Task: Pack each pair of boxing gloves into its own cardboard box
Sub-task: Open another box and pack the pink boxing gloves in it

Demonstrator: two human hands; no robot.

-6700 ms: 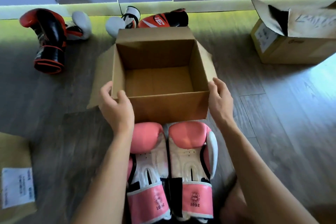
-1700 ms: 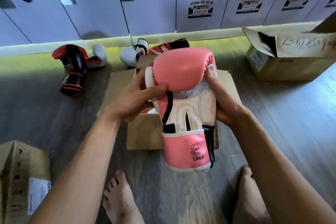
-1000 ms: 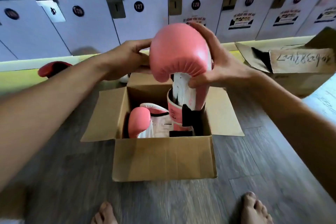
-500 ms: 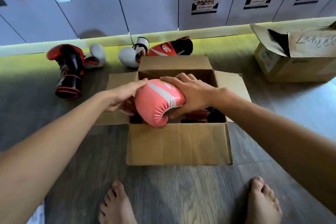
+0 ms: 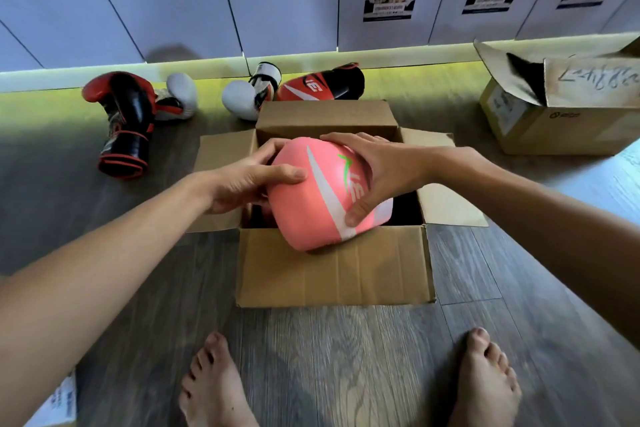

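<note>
The pink glove [image 5: 311, 204] sits in the mouth of the open box [image 5: 332, 274], bulging over its near wall. The left hand [image 5: 242, 180] clasps it from nine o'clock, fingers curled round. The right hand [image 5: 384, 170] grips from two o'clock, fingers spread, thumb pressing. A black-and-red glove [image 5: 128, 114] lies at eleven o'clock.
</note>
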